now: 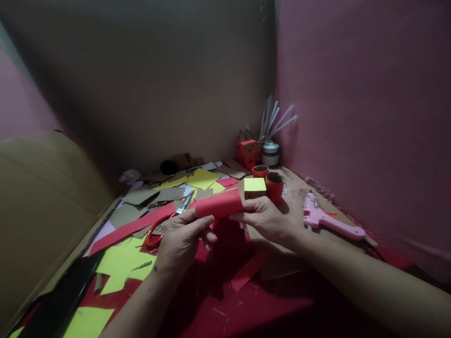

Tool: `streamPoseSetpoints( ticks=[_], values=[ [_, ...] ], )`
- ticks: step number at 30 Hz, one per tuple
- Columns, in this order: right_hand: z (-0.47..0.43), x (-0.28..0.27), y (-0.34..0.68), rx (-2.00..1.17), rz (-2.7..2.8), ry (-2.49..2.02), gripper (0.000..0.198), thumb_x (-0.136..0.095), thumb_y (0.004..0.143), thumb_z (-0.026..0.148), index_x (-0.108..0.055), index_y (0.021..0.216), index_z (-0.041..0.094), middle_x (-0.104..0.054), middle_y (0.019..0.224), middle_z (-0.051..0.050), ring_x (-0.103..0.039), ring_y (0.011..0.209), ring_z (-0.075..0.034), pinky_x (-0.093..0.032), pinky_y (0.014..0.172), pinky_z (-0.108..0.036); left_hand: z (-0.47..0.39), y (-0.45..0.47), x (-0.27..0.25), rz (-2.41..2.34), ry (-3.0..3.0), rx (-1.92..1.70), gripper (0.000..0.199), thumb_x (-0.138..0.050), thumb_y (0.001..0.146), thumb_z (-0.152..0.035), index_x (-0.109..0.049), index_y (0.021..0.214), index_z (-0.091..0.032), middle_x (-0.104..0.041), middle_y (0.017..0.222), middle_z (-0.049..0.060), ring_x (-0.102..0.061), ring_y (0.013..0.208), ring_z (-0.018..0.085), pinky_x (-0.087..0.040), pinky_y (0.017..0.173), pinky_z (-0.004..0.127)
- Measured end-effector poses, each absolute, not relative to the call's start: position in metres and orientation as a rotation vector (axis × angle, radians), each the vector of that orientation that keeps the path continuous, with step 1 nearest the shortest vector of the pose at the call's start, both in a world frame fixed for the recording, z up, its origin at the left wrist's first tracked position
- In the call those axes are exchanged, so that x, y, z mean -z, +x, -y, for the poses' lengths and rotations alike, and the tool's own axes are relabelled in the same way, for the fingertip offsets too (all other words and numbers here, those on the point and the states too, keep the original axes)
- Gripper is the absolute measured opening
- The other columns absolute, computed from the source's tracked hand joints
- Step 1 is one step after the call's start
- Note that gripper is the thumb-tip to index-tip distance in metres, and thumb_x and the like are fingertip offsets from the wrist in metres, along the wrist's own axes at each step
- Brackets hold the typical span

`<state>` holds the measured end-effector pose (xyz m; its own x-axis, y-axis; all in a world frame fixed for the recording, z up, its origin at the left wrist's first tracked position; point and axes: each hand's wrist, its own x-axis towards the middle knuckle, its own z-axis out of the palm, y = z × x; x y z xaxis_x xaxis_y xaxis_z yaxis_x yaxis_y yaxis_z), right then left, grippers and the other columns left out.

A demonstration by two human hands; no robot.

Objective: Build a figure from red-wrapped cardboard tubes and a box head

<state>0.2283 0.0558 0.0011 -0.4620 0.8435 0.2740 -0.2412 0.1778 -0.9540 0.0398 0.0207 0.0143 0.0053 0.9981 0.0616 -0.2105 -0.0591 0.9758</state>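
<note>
A piece covered in red paper (219, 203) is held up level between my two hands, with a thin brown cardboard edge along its top. My left hand (186, 234) grips its left end, thumb in front. My right hand (262, 215) pinches the right end between thumb and fingers. Just behind my left hand lie scissors (158, 230) with red handles. Beyond my right hand stand a small box with a yellow top (255, 184) and two red-wrapped cardboard tubes, the nearer tube (275, 188) and the farther one (260, 171).
A pink glue gun (326, 219) lies at the right near the pink wall. Yellow paper scraps (123, 263), a red strip (136, 229) and cardboard pieces spread over the left. At the back are a red box with a face (247, 152), a lidded jar (270, 154) and white sticks (276, 117).
</note>
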Motion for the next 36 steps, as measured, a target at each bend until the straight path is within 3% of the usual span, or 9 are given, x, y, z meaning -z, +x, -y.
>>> streamPoseSetpoints(
  ticks=[5, 11, 17, 20, 25, 32, 36],
  values=[
    [-0.057, 0.0, 0.228, -1.464, 1.443, -0.67, 0.016, -0.075, 0.076, 0.033, -0.077, 0.08, 0.018, -0.071, 0.073, -0.003, -0.062, 0.07, -0.015, -0.05, 0.071, -0.031, -0.022, 0.043, -0.011, -1.039, 1.147, -1.309, 0.023, -0.079, 0.067, -0.025, -0.073, 0.085, -0.011, -0.07, 0.05, 0.006, -0.063, 0.042, 0.016, -0.05, 0.038, 0.021],
    [-0.058, -0.001, 0.227, -1.444, 1.493, -0.717, 0.018, -0.075, 0.075, 0.035, -0.076, 0.073, 0.017, -0.069, 0.069, -0.003, -0.061, 0.069, -0.015, -0.049, 0.068, -0.031, -0.02, 0.046, -0.013, -1.081, 1.141, -1.365, 0.017, -0.078, 0.069, -0.024, -0.072, 0.076, -0.01, -0.071, 0.053, 0.006, -0.062, 0.043, 0.013, -0.052, 0.044, 0.02],
    [-0.059, 0.001, 0.228, -1.432, 1.563, -0.663, 0.019, -0.074, 0.076, 0.035, -0.079, 0.088, 0.02, -0.071, 0.073, -0.003, -0.06, 0.07, -0.015, -0.049, 0.068, -0.03, -0.022, 0.042, -0.015, -1.022, 1.053, -1.365, 0.026, -0.08, 0.065, -0.028, -0.071, 0.083, -0.013, -0.064, 0.044, 0.001, -0.054, 0.032, 0.012, -0.046, 0.033, 0.02],
    [-0.06, 0.001, 0.229, -1.44, 1.494, -0.689, 0.016, -0.075, 0.076, 0.032, -0.079, 0.085, 0.019, -0.072, 0.072, -0.003, -0.06, 0.068, -0.015, -0.049, 0.069, -0.03, -0.021, 0.045, -0.014, -1.048, 1.115, -1.302, 0.029, -0.079, 0.066, -0.028, -0.072, 0.09, -0.012, -0.067, 0.046, 0.003, -0.057, 0.036, 0.013, -0.048, 0.036, 0.021],
    [-0.059, 0.0, 0.23, -1.481, 1.443, -0.684, 0.016, -0.075, 0.075, 0.03, -0.079, 0.086, 0.02, -0.073, 0.076, -0.003, -0.062, 0.071, -0.015, -0.048, 0.07, -0.029, -0.019, 0.051, -0.011, -1.143, 1.18, -1.328, 0.02, -0.078, 0.068, -0.022, -0.075, 0.085, -0.01, -0.071, 0.053, 0.006, -0.061, 0.043, 0.012, -0.05, 0.043, 0.019],
    [-0.053, 0.0, 0.228, -1.421, 1.557, -0.704, 0.025, -0.074, 0.077, 0.035, -0.078, 0.098, 0.022, -0.07, 0.075, -0.001, -0.055, 0.064, -0.012, -0.046, 0.064, -0.028, -0.029, 0.039, -0.011, -1.005, 1.019, -1.227, 0.024, -0.083, 0.062, -0.026, -0.073, 0.079, -0.013, -0.065, 0.043, 0.002, -0.055, 0.034, 0.011, -0.044, 0.033, 0.017],
    [-0.056, 0.0, 0.23, -1.416, 1.53, -0.69, 0.02, -0.074, 0.076, 0.033, -0.079, 0.091, 0.02, -0.072, 0.075, -0.002, -0.059, 0.068, -0.014, -0.047, 0.068, -0.029, -0.027, 0.04, -0.01, -1.03, 1.122, -1.224, 0.028, -0.082, 0.064, -0.024, -0.073, 0.088, -0.013, -0.07, 0.052, 0.004, -0.061, 0.041, 0.014, -0.05, 0.039, 0.021]
  ],
)
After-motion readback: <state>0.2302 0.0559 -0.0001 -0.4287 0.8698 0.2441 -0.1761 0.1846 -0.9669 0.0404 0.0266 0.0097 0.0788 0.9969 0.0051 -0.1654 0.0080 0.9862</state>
